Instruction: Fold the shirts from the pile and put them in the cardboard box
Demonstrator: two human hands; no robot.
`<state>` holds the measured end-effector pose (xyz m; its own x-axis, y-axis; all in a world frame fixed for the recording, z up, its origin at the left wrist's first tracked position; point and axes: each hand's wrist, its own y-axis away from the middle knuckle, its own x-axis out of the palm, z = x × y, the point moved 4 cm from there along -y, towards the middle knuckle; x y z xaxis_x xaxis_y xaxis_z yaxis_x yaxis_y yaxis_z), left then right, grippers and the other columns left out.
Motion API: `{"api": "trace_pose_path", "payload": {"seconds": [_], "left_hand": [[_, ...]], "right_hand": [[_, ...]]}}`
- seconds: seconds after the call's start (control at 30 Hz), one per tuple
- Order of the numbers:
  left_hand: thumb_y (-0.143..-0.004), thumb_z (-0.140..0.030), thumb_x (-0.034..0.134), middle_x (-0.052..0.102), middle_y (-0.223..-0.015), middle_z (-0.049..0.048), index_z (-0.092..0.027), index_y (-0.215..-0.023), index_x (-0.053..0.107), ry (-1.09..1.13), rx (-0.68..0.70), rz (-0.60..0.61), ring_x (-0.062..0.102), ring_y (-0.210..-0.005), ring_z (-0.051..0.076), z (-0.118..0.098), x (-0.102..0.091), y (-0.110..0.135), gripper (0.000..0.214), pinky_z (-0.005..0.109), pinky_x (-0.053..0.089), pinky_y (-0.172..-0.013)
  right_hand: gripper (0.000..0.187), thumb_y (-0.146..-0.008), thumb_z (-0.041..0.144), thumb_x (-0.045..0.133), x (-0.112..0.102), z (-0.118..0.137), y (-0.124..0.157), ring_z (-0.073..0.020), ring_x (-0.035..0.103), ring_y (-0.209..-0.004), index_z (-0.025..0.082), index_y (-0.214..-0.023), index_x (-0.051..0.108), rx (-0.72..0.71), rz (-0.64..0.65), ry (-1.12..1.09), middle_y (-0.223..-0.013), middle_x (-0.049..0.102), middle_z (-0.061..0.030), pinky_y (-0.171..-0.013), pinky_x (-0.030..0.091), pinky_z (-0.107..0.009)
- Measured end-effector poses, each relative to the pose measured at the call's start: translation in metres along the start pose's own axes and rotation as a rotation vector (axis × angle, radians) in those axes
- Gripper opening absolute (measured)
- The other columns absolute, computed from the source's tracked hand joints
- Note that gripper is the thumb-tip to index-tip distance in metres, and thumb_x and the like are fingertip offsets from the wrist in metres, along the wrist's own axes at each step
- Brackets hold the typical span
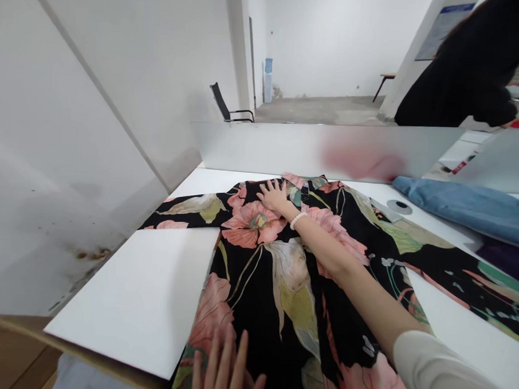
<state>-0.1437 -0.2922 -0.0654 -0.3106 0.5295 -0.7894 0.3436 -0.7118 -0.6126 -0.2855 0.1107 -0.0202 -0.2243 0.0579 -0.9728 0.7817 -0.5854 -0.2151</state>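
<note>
- A right hand (273, 196), open and palm down, presses flat on a black floral garment (255, 286) near 12 o'clock, gripping nothing.
- A left hand (226, 368), open with fingers spread, appears at 6 o'clock by the garment's lower edge, holding nothing; contact with the cloth is hard to tell.
- The garment lies spread on a white table (481, 336), centre frame.
- A white board (130, 292) overlaps its side at 8 o'clock, a cardboard sheet (7, 350) beneath its near edge.
- Blue denim cloth (460, 209) sits at 2 o'clock, just beside the garment.
- A person in black (462, 71) stands at 1 o'clock, beyond a pale panel (261, 149).
</note>
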Motion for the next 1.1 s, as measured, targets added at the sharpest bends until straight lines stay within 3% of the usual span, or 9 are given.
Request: {"api": "trace_pose_path", "payload": {"seconds": [0.17,0.33,0.43,0.53,0.63,0.73,0.8,0.93,1.1], "left_hand": [[-0.083,-0.038,0.048,0.047,-0.14,0.0157,-0.018,-0.148,0.019,0.002,-0.088,0.119,0.032,-0.136,0.033,0.011,0.002,-0.002,0.074,0.057,0.026,-0.107],[-0.085,-0.04,0.046,0.043,-0.143,0.0157,-0.02,-0.149,0.018,0.066,-0.083,0.163,0.032,-0.135,0.036,0.009,-0.001,-0.005,0.073,0.061,0.028,-0.103],[-0.086,-0.04,0.046,0.04,-0.145,0.015,-0.021,-0.149,0.017,0.088,-0.076,0.177,0.029,-0.136,0.036,0.009,-0.004,-0.007,0.072,0.062,0.026,-0.104],[-0.085,-0.041,0.049,0.038,-0.146,0.0161,-0.02,-0.148,0.019,0.092,-0.056,0.215,0.022,-0.138,0.039,0.011,-0.007,-0.009,0.073,0.064,0.028,-0.102],[-0.086,-0.041,0.05,0.038,-0.145,0.0199,-0.014,-0.145,0.028,0.102,-0.019,0.248,0.012,-0.138,0.046,0.01,-0.014,-0.015,0.069,0.07,0.03,-0.096],[-0.086,-0.04,0.05,0.04,-0.143,0.0211,-0.012,-0.137,0.042,0.148,-0.014,0.2,0.017,-0.137,0.048,0.0,-0.03,-0.029,0.059,0.071,0.027,-0.097],[-0.087,-0.04,0.051,0.051,-0.132,0.0194,-0.012,-0.125,0.053,0.253,-0.004,0.143,0.036,-0.129,0.042,-0.018,-0.043,-0.039,0.047,0.062,0.035,-0.098],[-0.092,-0.031,0.044,0.065,-0.095,0.0065,-0.02,-0.097,0.062,0.584,0.112,0.243,0.06,-0.091,0.02,-0.074,-0.051,-0.048,0.022,0.033,0.049,-0.079],[-0.094,-0.03,0.037,0.061,-0.081,0.0041,-0.019,-0.085,0.06,0.479,0.163,0.397,0.058,-0.075,0.018,-0.115,-0.041,-0.043,0.027,0.03,0.046,-0.066]], "right_hand": [[0.063,-0.095,0.053,0.025,0.001,-0.038,0.014,-0.0366,0.013,-0.14,0.018,-0.147,0.029,0.165,0.101,-0.101,-0.153,0.021,-0.0162,-0.107,0.006,-0.061],[0.057,-0.098,0.034,0.025,-0.029,-0.034,0.031,-0.0323,0.012,-0.139,0.008,-0.147,0.021,0.073,0.085,-0.237,-0.152,0.019,-0.0204,-0.106,0.011,-0.057],[0.051,-0.095,0.026,0.032,-0.05,-0.037,0.064,-0.0284,0.014,-0.139,0.008,-0.143,0.033,0.015,0.088,-0.25,-0.152,0.023,-0.0171,-0.108,0.013,-0.051],[0.043,-0.092,0.023,0.038,-0.074,-0.051,0.127,-0.0226,0.022,-0.138,0.012,-0.132,0.05,-0.117,0.1,-0.3,-0.149,0.032,-0.0116,-0.111,0.017,-0.042],[0.035,-0.091,0.023,0.04,-0.106,-0.066,0.221,-0.0227,0.037,-0.131,0.014,-0.117,0.062,-0.23,0.08,-0.497,-0.141,0.045,-0.0103,-0.11,0.023,-0.042],[0.023,-0.087,0.03,0.053,-0.137,-0.073,0.326,-0.0245,0.051,-0.118,0.024,-0.101,0.07,-0.074,0.01,-0.787,-0.125,0.06,-0.0057,-0.104,0.033,-0.043],[0.019,-0.084,0.034,0.058,-0.143,-0.068,0.391,-0.0247,0.059,-0.102,0.027,-0.093,0.073,0.103,-0.019,-0.982,-0.109,0.067,-0.0058,-0.093,0.042,-0.041],[0.034,-0.085,0.049,0.054,-0.111,-0.039,0.49,-0.0208,0.062,-0.069,0.022,-0.074,0.071,0.52,0.059,-1.333,-0.072,0.068,-0.0058,-0.067,0.048,-0.034],[0.041,-0.077,0.059,0.061,-0.061,-0.007,0.546,-0.0164,0.061,-0.063,0.019,-0.081,0.07,0.772,0.115,-1.606,-0.074,0.067,-0.0051,-0.06,0.045,-0.029]]}}
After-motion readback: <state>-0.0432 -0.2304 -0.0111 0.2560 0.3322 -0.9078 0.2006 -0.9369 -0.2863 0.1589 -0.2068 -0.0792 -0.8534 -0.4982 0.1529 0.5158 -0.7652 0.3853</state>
